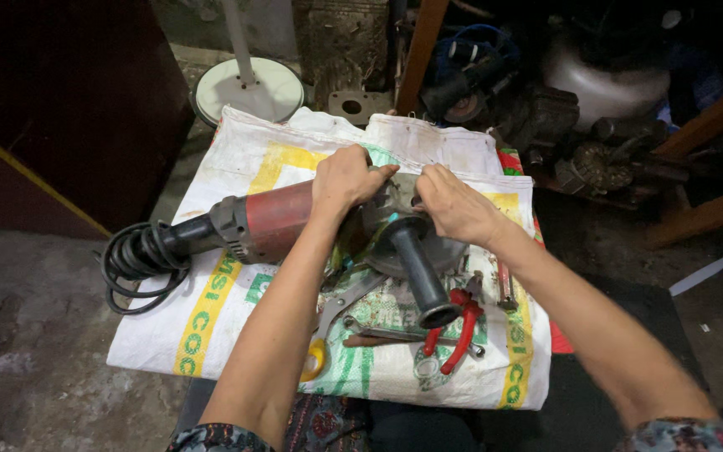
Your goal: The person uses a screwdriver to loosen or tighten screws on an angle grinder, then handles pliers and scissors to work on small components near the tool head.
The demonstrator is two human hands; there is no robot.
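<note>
Nearest you, red-handled pliers (pixel 460 328) and a wrench (pixel 346 303) lay on the white woven sack (pixel 211 318). Mid-sack lay the red angle grinder (pixel 294 222), black side handle (pixel 420 272) pointing toward you. Your left hand (pixel 346 180) clenched the body; your right hand's (pixel 453 205) fingers pinched at the gear head. Judged step: working the head by hand. Next move needs a steady body grip.
</note>
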